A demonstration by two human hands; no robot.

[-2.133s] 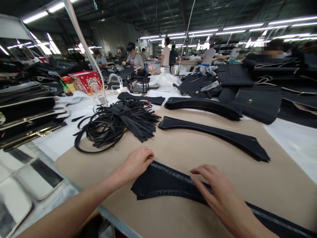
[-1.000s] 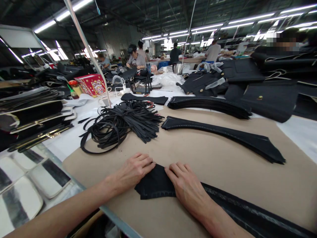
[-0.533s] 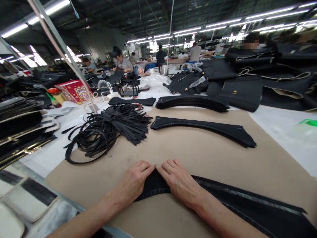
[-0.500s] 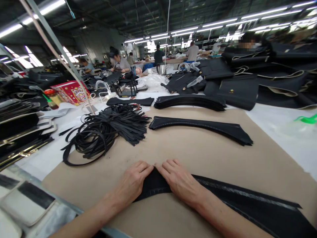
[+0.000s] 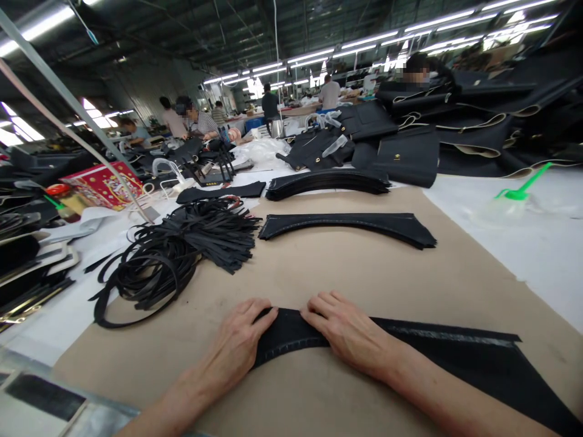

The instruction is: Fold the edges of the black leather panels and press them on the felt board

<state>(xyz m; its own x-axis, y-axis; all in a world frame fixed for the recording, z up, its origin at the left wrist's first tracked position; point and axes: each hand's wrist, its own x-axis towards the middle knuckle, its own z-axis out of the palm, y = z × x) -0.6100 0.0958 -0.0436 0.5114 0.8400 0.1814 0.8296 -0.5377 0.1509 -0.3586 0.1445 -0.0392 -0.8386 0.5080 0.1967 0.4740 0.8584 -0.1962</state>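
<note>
A black curved panel (image 5: 291, 331) lies on the brown sheet near me, with a stitched-looking line along its inner curve. My left hand (image 5: 241, 334) is closed on its left end, thumb on top and fingers over the far edge. On the same far edge, farther right, my right hand (image 5: 339, 318) presses with bent fingers and thumb. Beyond my right forearm extends black material (image 5: 455, 358) with a whitish band along its upper edge; whether it joins the panel is hidden by the arm. A similar black curved stack (image 5: 346, 226) rests farther off.
Black straps (image 5: 150, 273) lie coiled and bunched at left. Another curved black stack (image 5: 325, 184) sits at the back of the brown sheet (image 5: 364, 273). Black bag pieces (image 5: 396, 152) are piled behind. A green-topped item (image 5: 519, 193) stands at right. Several people work farther away.
My hands have moved apart along the panel's far edge, showing more of it between them. The view has turned somewhat to the right.
</note>
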